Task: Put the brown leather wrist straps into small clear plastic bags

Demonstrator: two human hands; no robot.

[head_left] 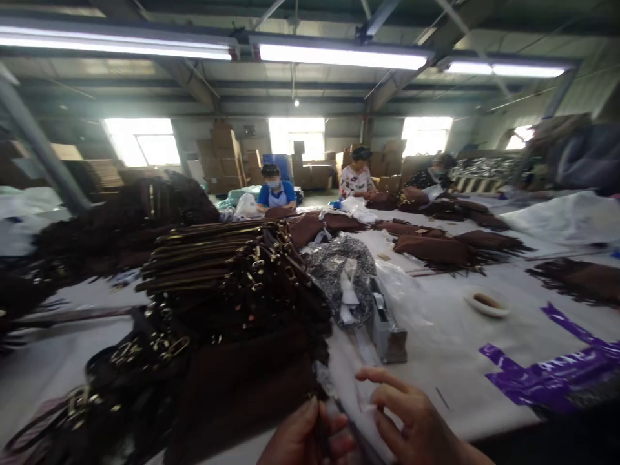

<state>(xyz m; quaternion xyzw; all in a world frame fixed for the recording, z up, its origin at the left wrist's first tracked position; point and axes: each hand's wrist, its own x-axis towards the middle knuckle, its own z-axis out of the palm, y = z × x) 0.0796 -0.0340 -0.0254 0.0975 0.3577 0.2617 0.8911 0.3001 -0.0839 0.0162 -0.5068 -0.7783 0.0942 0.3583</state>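
Note:
My left hand (303, 439) sits at the bottom edge, its fingers pinched on the edge of a clear plastic bag (339, 403) beside a dark brown fabric piece (242, 387). My right hand (411, 423) is just to the right, fingers curled and partly spread, touching the same clear plastic. A tall stack of dark brown bags with gold buckles (227, 278) rises right behind my hands.
A grey metal stapler-like tool (387, 323) lies on the white table (436, 349), with a patterned grey bag (341, 265), a small white dish (487, 301) and purple plastic (547, 378) at right. Three people sit at the far end among brown bags (436, 248). Cardboard boxes stand behind.

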